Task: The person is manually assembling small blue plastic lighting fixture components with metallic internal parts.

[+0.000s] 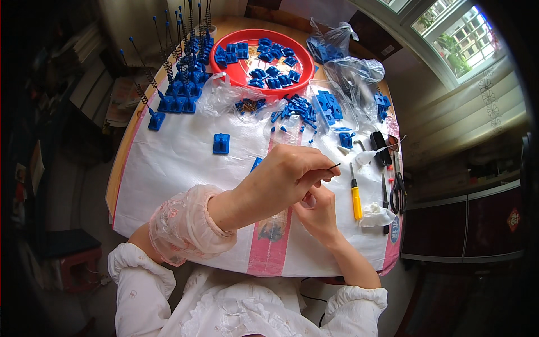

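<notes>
Head view: my left hand pinches a thin dark pin; my right hand curls beneath, contents hidden. At eleven o'clock finished spring pieces cluster; I judge the red tray of blue parts remains.

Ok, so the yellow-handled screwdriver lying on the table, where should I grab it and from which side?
Probably by the yellow handle of the screwdriver, coming from above and the right. It lies flat on the white cover, thin metal tip pointing away from the person, so the thick handle is the near end. The right hand works just left of it; a white wad sits close on its right.
</notes>
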The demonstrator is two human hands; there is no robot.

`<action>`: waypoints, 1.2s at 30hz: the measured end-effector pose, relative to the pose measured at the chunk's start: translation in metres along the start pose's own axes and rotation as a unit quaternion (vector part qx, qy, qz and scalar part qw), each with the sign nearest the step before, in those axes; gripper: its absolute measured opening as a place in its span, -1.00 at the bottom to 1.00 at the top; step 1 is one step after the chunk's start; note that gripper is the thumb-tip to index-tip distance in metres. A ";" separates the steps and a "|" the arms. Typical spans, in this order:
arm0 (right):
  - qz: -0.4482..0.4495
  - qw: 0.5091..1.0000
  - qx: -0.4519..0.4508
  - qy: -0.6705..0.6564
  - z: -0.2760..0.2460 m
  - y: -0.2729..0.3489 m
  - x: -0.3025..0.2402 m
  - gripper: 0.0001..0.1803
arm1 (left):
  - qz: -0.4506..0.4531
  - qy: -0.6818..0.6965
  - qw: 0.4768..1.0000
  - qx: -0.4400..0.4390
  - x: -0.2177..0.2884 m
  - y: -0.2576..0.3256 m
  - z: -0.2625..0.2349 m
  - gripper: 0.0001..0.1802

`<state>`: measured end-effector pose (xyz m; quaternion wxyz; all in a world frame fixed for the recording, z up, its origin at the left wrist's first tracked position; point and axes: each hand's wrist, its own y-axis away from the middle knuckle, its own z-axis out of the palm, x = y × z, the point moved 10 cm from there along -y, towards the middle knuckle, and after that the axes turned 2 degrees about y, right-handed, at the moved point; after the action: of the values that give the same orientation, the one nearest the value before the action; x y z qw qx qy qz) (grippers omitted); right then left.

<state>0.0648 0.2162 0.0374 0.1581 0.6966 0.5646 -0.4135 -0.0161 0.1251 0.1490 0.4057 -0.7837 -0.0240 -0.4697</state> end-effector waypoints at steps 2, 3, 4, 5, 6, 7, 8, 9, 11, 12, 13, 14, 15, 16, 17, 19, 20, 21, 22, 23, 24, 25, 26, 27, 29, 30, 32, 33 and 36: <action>0.012 1.000 -0.012 0.003 0.002 0.000 0.005 -0.81 | -0.002 0.003 1.000 -0.001 -0.001 0.000 0.000 -0.86; 0.018 1.000 -0.012 -0.006 0.000 0.000 0.006 -0.81 | -0.008 0.007 1.000 -0.003 -0.002 0.000 0.001 -0.86; 0.024 1.000 -0.012 -0.014 -0.001 0.000 0.007 -0.81 | -0.015 0.010 1.000 -0.006 -0.003 0.001 0.002 -0.86; 0.030 0.999 -0.012 -0.023 -0.003 -0.001 0.008 -0.81 | -0.018 0.012 1.000 -0.007 -0.003 0.001 0.002 -0.86; 0.034 0.999 -0.006 -0.026 -0.006 -0.001 0.010 -0.81 | -0.021 0.014 1.000 -0.007 -0.003 0.001 0.002 -0.86; 0.038 0.999 0.001 -0.029 -0.009 -0.002 0.013 -0.82 | -0.024 0.016 1.000 -0.008 -0.004 0.001 0.002 -0.86; 0.043 0.999 0.007 -0.031 -0.012 -0.003 0.015 -0.82 | -0.018 0.009 1.000 -0.008 -0.002 0.001 0.002 -0.86; 0.055 0.998 0.000 -0.030 -0.011 -0.004 0.019 -0.83 | -0.011 0.001 1.000 -0.007 -0.001 0.001 0.001 -0.87; 0.034 0.999 -0.004 -0.034 -0.009 -0.005 0.020 -0.81 | -0.007 -0.002 1.000 -0.008 -0.001 0.001 0.002 -0.87; 0.024 0.999 -0.006 -0.037 -0.008 -0.006 0.020 -0.81 | -0.010 0.001 1.000 -0.009 -0.001 0.001 0.002 -0.87; 0.020 0.999 -0.009 -0.033 -0.006 -0.006 0.019 -0.80 | -0.014 0.003 1.000 -0.010 -0.002 0.001 0.002 -0.87; 0.016 0.999 -0.012 -0.028 -0.005 -0.005 0.017 -0.79 | -0.010 0.001 1.000 -0.008 -0.001 0.001 0.002 -0.87; 0.012 1.000 -0.015 -0.024 -0.004 -0.005 0.016 -0.79 | -0.006 -0.001 1.000 -0.007 -0.001 0.000 0.002 -0.87; 0.004 1.000 -0.014 -0.014 -0.004 -0.006 0.014 -0.79 | -0.002 -0.003 1.000 -0.005 0.000 0.000 0.001 -0.86; -0.005 1.000 -0.014 -0.004 -0.005 -0.006 0.013 -0.79 | -0.004 -0.001 1.000 -0.006 0.000 0.000 0.001 -0.86; -0.009 1.000 -0.009 -0.002 -0.006 -0.007 0.012 -0.79 | -0.009 0.002 1.000 -0.008 -0.001 0.000 0.001 -0.86; -0.005 1.000 -0.006 -0.010 -0.008 -0.007 0.011 -0.80 | -0.010 0.001 1.000 -0.007 -0.001 0.001 0.001 -0.86; -0.001 1.000 -0.003 -0.018 -0.008 -0.008 0.012 -0.80 | -0.012 0.000 1.000 -0.006 -0.001 0.001 0.000 -0.86; -0.009 1.000 -0.004 -0.006 -0.008 -0.007 0.011 -0.80 | -0.012 0.001 1.000 -0.006 -0.002 0.001 0.001 -0.86; -0.017 1.000 -0.005 0.005 -0.008 -0.007 0.010 -0.79 | -0.010 -0.003 1.000 -0.007 -0.001 0.001 0.001 -0.86; -0.026 1.000 -0.006 0.016 -0.007 -0.006 0.009 -0.78 | -0.007 -0.006 1.000 -0.008 -0.001 0.001 0.001 -0.86; -0.027 0.999 -0.006 0.019 -0.007 -0.006 0.010 -0.78 | -0.005 -0.011 1.000 -0.009 -0.001 0.001 0.001 -0.86; -0.028 0.999 -0.007 0.022 -0.007 -0.007 0.011 -0.77 | -0.005 -0.008 1.000 -0.008 -0.001 0.001 0.002 -0.86; -0.029 0.999 -0.008 0.025 -0.007 -0.007 0.011 -0.77 | -0.005 -0.004 1.000 -0.008 -0.001 0.001 0.002 -0.86; -0.028 0.999 -0.008 0.023 -0.006 -0.006 0.010 -0.76 | -0.007 -0.001 1.000 -0.007 -0.002 0.001 0.002 -0.86; -0.028 0.999 -0.009 0.023 -0.005 -0.006 0.009 -0.76 | -0.008 -0.002 1.000 -0.006 -0.003 0.002 0.002 -0.87; -0.028 0.999 -0.012 0.023 -0.005 -0.006 0.012 -0.75 | -0.012 -0.001 1.000 -0.009 -0.003 0.001 0.002 -0.87; -0.027 0.999 -0.014 0.022 -0.005 -0.006 0.013 -0.75 | -0.016 0.001 1.000 -0.011 -0.002 0.000 0.003 -0.87; -0.036 0.999 -0.013 0.019 -0.003 -0.006 0.011 -0.79 | -0.018 0.005 1.000 -0.011 -0.003 0.001 0.003 -0.87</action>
<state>0.0608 0.2271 0.0324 0.1411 0.6815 0.5977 -0.3980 -0.0151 0.1279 0.1455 0.3887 -0.7851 -0.0315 -0.4811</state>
